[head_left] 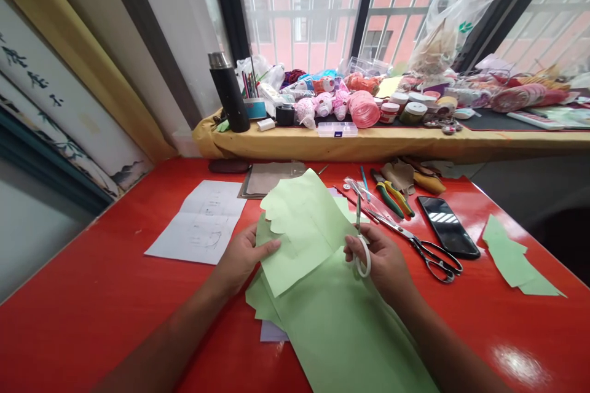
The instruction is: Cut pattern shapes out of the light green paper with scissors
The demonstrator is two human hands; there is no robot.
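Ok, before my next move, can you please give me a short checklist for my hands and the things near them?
1. Right hand grips white scissors: ok.
2. Left hand lies flat on green paper: ok.
3. Blades of the white scissors are in the paper's edge: cannot tell.
4. Black scissors are in neither hand: ok.
5. Phone lies off the paper: ok.

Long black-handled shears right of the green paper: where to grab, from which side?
Grip the black handle loops of the long shears, coming from the near right. They lie flat, free on the red table, while the blades run up-left past the right hand, and the phone sits just beyond the loops.
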